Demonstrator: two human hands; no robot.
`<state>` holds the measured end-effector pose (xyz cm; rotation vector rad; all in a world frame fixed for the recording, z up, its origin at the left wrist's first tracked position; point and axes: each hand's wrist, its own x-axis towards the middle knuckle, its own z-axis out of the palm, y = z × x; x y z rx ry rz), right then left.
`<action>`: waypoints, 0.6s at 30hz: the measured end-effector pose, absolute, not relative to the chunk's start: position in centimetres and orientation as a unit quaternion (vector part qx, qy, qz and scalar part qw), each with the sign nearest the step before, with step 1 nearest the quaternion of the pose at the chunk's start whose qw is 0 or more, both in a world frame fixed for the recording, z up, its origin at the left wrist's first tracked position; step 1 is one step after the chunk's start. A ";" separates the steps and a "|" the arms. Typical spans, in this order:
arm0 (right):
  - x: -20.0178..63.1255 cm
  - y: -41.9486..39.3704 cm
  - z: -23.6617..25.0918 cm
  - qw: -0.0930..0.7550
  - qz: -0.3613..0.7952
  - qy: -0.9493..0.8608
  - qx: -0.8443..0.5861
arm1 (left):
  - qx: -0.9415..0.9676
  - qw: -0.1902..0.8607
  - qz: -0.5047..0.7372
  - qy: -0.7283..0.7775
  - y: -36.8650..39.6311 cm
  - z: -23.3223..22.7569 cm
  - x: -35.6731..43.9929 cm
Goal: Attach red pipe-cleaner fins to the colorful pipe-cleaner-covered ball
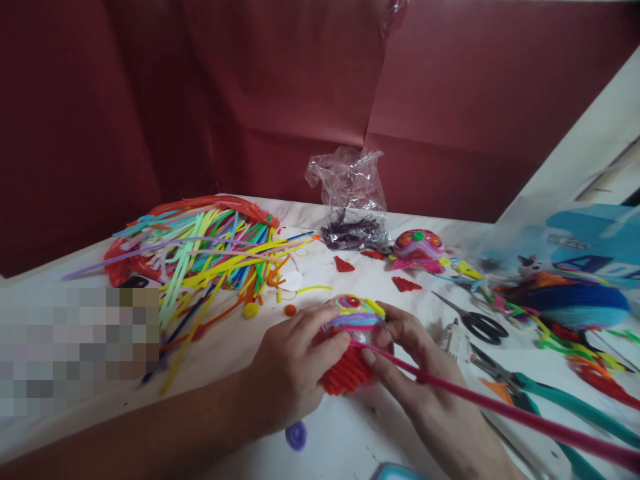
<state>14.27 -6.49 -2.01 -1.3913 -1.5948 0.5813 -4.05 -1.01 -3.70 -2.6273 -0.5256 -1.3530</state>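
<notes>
Both my hands hold a small round craft piece (353, 319) wrapped in coloured pipe cleaners, red at the bottom and striped on top, resting on the white table (345, 427). My left hand (293, 370) cups its left side. My right hand (415, 373) grips its right side and pinches a long pink pipe cleaner (500, 410) against it; the pink strand runs off to the lower right.
A big heap of coloured pipe cleaners (210, 250) lies at the left. A plastic bag (353, 200), a finished striped piece (419, 248), red coils (405, 285), black scissors (480, 325), green-handled pliers (550, 393), a glue gun (454, 340) and a blue yarn bundle (575, 303) lie right. A purple coil (297, 435) sits near.
</notes>
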 end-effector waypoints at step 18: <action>14.4 -5.8 -2.6 0.487 0.311 -0.631 -0.518 | -0.841 -0.258 -0.362 -0.308 -0.2 0.1 -4.1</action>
